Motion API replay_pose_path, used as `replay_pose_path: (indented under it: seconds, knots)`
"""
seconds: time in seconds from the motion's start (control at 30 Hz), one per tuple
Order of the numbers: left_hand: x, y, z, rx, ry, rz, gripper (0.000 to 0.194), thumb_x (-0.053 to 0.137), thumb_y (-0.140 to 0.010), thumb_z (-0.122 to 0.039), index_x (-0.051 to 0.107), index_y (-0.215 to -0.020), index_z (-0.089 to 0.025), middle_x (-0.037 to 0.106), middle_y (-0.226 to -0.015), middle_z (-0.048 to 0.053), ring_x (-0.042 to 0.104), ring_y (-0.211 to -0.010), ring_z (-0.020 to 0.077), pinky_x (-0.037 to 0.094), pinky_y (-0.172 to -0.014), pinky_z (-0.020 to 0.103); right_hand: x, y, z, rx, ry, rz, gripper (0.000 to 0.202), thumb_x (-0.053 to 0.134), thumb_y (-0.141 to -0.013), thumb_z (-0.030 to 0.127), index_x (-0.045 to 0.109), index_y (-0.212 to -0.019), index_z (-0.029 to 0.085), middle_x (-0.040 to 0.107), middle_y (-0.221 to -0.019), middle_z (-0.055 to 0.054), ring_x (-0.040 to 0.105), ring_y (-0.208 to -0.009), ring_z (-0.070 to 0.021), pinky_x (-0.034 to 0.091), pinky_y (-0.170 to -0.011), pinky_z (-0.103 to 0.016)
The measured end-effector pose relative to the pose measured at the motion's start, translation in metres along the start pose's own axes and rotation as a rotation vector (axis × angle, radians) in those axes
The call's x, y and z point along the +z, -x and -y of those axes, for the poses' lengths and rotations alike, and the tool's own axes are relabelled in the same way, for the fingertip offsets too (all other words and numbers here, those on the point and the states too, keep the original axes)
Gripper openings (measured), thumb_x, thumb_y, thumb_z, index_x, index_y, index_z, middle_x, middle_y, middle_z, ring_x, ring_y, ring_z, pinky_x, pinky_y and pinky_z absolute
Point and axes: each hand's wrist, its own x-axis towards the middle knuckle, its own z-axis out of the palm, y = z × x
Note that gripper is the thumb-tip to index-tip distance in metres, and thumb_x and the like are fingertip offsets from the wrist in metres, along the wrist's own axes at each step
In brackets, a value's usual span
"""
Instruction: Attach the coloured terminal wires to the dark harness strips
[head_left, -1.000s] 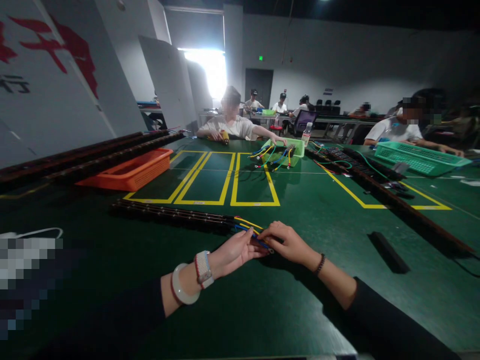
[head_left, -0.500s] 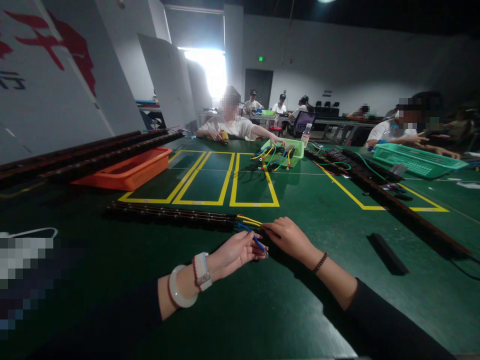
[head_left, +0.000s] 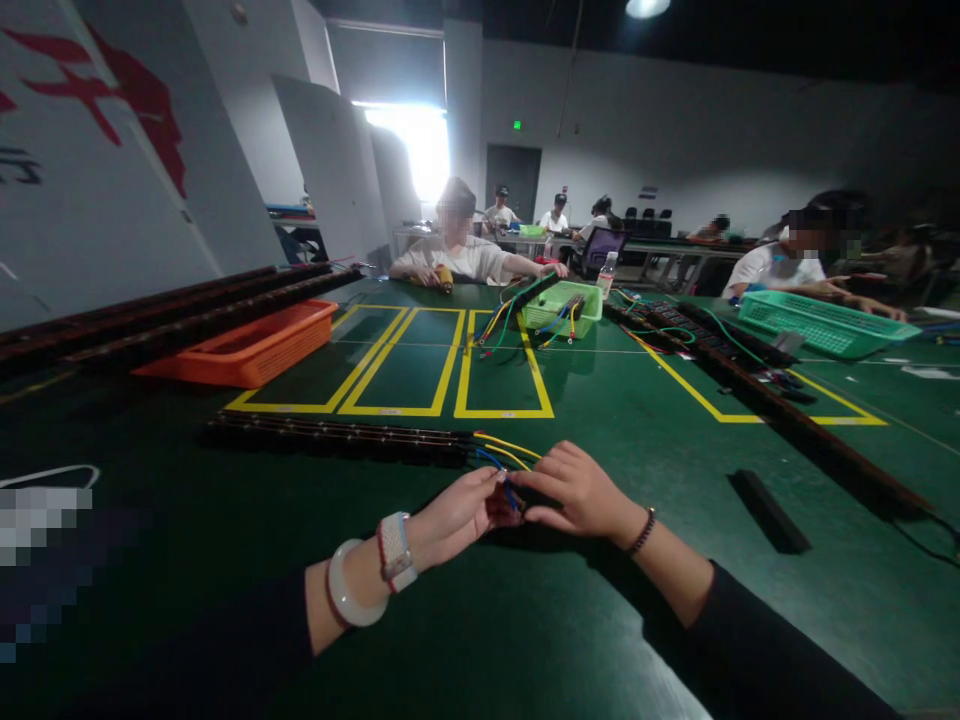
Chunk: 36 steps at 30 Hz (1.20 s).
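A long dark strip (head_left: 345,434) lies crosswise in front of me, with yellow wires (head_left: 504,443) and a blue wire (head_left: 491,457) coming out of its right end. My left hand (head_left: 469,508) pinches the blue wire between thumb and fingers, palm turned up. From the right, my right hand (head_left: 577,492) meets it, index finger and thumb at the blue wire's free end, which the fingers partly hide. The yellow wires run to the back of my right hand's fingers, where their ends are out of sight.
An orange basket (head_left: 255,345) stands left, beside long dark strips (head_left: 172,315). Yellow tape frames (head_left: 390,410) mark the green table. Across it, a person (head_left: 465,250) holds a yellow tool near a green basket (head_left: 562,308). A black bar (head_left: 769,510) lies right, near another long strip (head_left: 810,430).
My right hand has moved from the yellow wires down to the blue wire's end, close against my left hand. The person opposite has lifted a dark strip with wires from the green basket.
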Motion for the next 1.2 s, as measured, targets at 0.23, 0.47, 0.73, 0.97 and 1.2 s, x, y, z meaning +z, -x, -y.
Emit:
replay_pose_path:
  seconds: [0.23,0.47,0.73,0.97,1.2]
  knots:
    - [0.001,-0.002,0.002,0.028,0.042,0.024,0.006,0.056,-0.085,-0.018,0.056,-0.087,-0.012,0.058,-0.076,0.002,0.058,-0.067,0.0099,0.050,-0.067,0.025,0.005,-0.001,0.010,-0.143,-0.044,0.043,0.030,0.046,-0.093,0.028,0.056,-0.118,0.016,0.063,-0.091,-0.008,0.054,-0.080,-0.0184,0.041,-0.073,-0.032]
    - [0.000,-0.001,0.000,0.024,0.062,0.042,0.013,0.050,-0.088,-0.018,0.056,-0.096,-0.010,0.065,-0.088,0.009,0.064,-0.080,0.0160,0.049,-0.081,0.032,0.008,0.005,0.000,-0.033,-0.169,-0.018,0.024,0.044,-0.093,0.020,0.058,-0.112,0.016,0.063,-0.092,-0.009,0.055,-0.083,-0.0177,0.045,-0.076,-0.032]
    - [-0.003,-0.002,0.001,-0.034,-0.056,0.055,0.022,0.043,-0.090,-0.025,0.055,-0.084,-0.007,0.065,-0.082,0.015,0.063,-0.069,0.0164,0.046,-0.064,0.026,0.020,0.007,-0.008,0.246,-0.255,-0.024,0.028,0.041,-0.094,0.020,0.058,-0.116,0.015,0.063,-0.089,-0.009,0.057,-0.082,-0.0172,0.049,-0.072,-0.029]
    - [-0.003,-0.001,0.000,-0.035,-0.069,0.068,0.021,0.049,-0.087,-0.027,0.056,-0.083,-0.008,0.064,-0.078,0.012,0.060,-0.065,0.0137,0.042,-0.061,0.024,0.027,0.005,-0.013,0.263,-0.235,0.089,0.028,0.041,-0.095,0.020,0.064,-0.112,0.016,0.064,-0.083,-0.008,0.058,-0.077,-0.0157,0.047,-0.069,-0.025]
    - [0.001,0.005,-0.003,-0.012,-0.195,0.099,0.029,0.069,-0.072,-0.017,0.057,-0.097,-0.010,0.064,-0.088,0.008,0.058,-0.071,0.0101,0.040,-0.067,0.023,0.028,0.005,-0.013,0.243,-0.211,0.075,0.021,0.050,-0.091,0.021,0.066,-0.105,0.018,0.064,-0.083,-0.007,0.058,-0.078,-0.0168,0.044,-0.073,-0.029]
